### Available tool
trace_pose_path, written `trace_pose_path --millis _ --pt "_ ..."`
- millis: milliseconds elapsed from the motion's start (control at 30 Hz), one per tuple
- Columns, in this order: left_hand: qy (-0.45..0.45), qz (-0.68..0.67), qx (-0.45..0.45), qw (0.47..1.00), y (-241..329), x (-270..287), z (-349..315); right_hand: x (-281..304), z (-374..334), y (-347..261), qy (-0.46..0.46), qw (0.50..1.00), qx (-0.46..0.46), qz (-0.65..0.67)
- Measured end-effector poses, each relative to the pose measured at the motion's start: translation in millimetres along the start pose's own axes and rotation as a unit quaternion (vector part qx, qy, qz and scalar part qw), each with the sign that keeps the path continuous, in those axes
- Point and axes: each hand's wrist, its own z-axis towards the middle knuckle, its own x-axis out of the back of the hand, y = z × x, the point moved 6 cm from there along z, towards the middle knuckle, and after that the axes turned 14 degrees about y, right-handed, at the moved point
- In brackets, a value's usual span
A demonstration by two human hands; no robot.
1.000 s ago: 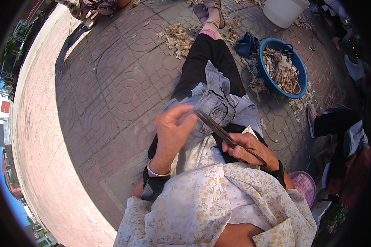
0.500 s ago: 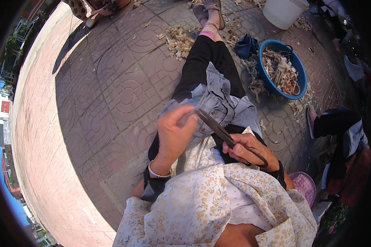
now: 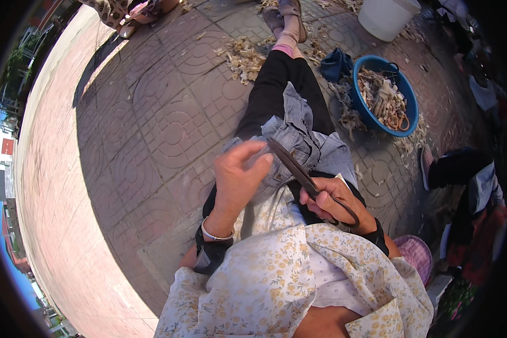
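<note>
A pair of dark metal scissors [image 3: 294, 168] is held in my right hand [image 3: 333, 201], fingers wrapped around the handles. Its blades point up and left, lying close together. My left hand [image 3: 236, 177] is beside the blade tips, thumb and forefinger apart with a gap between them; I see nothing in it. Under both hands, a faded blue denim cloth [image 3: 273, 125] with a frayed dark seam and a button lies across my lap. The other fingers of my left hand are partly hidden behind its back.
To the right of my outstretched legs stands a blue basin [image 3: 413, 115] with pale, dry scraps [image 3: 372, 84] and a glove in it. A dark blue cloth bundle [image 3: 336, 65] lies beside it. Farther back is a white bucket [image 3: 384, 19]. Another person's leg [image 3: 456, 167] is at the right.
The scissors and my right hand have shifted slightly up and left, and the blades are a little more upright. My left hand has stayed almost in place.
</note>
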Motion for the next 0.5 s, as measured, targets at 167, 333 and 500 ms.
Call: trace_pose_path --millis 167,333,500 --pt "-0.003 -0.008 -0.006 1.000 7.3 1.6 0.0 6.5 -3.9 -1.4 -0.006 0.999 -0.010 0.033" --pt "0.005 -0.057 0.029 0.998 1.3 1.0 0.1 6.0 -5.4 -1.3 -0.024 1.000 -0.014 0.014" --pt "0.020 -0.048 0.025 0.998 0.5 1.9 0.7 6.5 -4.9 -0.8 -0.032 0.999 -0.024 -0.005"
